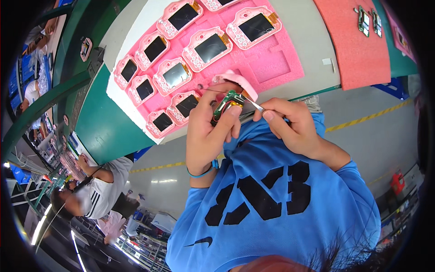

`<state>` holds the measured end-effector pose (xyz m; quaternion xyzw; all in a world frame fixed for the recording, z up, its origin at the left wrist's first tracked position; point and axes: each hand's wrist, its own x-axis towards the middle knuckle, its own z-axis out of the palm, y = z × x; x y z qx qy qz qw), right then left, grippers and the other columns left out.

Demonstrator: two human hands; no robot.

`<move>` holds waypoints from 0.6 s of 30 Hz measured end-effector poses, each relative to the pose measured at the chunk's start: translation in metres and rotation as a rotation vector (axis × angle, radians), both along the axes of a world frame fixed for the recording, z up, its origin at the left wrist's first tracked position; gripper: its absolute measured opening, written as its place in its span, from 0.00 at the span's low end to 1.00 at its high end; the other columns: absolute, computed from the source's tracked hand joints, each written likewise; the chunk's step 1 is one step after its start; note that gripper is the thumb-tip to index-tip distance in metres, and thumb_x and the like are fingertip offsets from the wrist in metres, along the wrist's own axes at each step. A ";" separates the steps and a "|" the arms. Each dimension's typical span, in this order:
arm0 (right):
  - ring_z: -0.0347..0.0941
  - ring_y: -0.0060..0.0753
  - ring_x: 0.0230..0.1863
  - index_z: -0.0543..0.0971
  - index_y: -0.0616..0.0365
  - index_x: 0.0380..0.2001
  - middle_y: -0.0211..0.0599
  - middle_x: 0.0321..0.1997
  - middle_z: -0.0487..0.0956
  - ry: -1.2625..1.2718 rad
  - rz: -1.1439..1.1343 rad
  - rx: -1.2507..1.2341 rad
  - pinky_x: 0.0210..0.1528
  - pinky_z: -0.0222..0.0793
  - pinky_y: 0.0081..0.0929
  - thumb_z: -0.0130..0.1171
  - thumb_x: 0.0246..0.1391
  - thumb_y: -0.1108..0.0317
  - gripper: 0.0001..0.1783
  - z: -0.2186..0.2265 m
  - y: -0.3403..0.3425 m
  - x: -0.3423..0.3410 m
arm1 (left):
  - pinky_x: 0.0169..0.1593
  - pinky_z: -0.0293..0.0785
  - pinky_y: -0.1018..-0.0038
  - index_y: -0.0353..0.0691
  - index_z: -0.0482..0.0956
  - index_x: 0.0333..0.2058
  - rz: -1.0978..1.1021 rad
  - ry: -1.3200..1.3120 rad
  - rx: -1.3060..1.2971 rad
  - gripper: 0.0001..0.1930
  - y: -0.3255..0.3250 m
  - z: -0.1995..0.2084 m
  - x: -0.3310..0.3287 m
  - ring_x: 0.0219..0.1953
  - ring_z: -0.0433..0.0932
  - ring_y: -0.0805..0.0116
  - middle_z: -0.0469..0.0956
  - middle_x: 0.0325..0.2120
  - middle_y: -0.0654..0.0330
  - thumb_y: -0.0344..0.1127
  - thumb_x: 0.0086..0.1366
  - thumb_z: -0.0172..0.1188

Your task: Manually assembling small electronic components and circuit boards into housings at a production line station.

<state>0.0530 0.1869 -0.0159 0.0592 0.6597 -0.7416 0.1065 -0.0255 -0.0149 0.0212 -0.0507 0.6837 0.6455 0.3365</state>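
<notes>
My left hand (206, 120) is closed around a small green circuit board (225, 103), with the thumb pressed on its face. Attached or held against the board is a pink plastic shell (242, 83); which of the two I cannot tell. From the right, my right hand (294, 127) pinches a slim silver tool (254, 105) that looks like tweezers. Its tip reaches the edge of the board, and the exact contact is too small to make out. Both hands are over the table's near edge, in front of my blue shirt.
A pink foam tray (283, 50) carries several pink handheld-console halves with dark screens (209, 49). To its right, circuit boards (364, 21) lie on an orange foam mat (360, 59). A person in a white shirt (106, 183) works at the left, beside the green-topped bench (106, 129).
</notes>
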 end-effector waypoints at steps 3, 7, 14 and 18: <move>0.61 0.19 0.19 0.86 0.66 0.43 0.30 0.25 0.80 0.073 -0.017 0.094 0.25 0.58 0.19 0.57 0.69 0.77 0.08 -0.003 0.000 0.003 | 0.23 0.61 0.83 0.32 0.79 0.51 -0.023 -0.001 0.022 0.12 -0.004 -0.006 -0.002 0.18 0.68 0.79 0.79 0.20 0.62 0.31 0.74 0.61; 0.62 0.22 0.20 0.87 0.68 0.44 0.34 0.30 0.85 0.159 -0.032 0.209 0.26 0.59 0.19 0.58 0.68 0.77 0.10 -0.005 0.000 0.006 | 0.23 0.61 0.83 0.32 0.79 0.51 -0.049 0.001 0.043 0.11 -0.004 -0.011 -0.001 0.17 0.67 0.79 0.79 0.20 0.63 0.31 0.74 0.61; 0.64 0.23 0.21 0.87 0.70 0.45 0.36 0.34 0.88 0.181 -0.035 0.310 0.25 0.61 0.20 0.60 0.65 0.79 0.10 -0.002 0.003 0.008 | 0.23 0.60 0.83 0.33 0.79 0.50 -0.064 0.008 0.044 0.10 0.000 -0.013 0.001 0.17 0.66 0.80 0.79 0.20 0.63 0.32 0.75 0.60; 0.65 0.23 0.21 0.87 0.70 0.45 0.36 0.34 0.89 0.186 -0.038 0.330 0.25 0.61 0.20 0.60 0.64 0.80 0.11 -0.002 0.005 0.007 | 0.23 0.59 0.83 0.34 0.79 0.50 -0.075 0.005 0.055 0.10 0.000 -0.014 0.001 0.17 0.66 0.80 0.79 0.19 0.63 0.32 0.75 0.61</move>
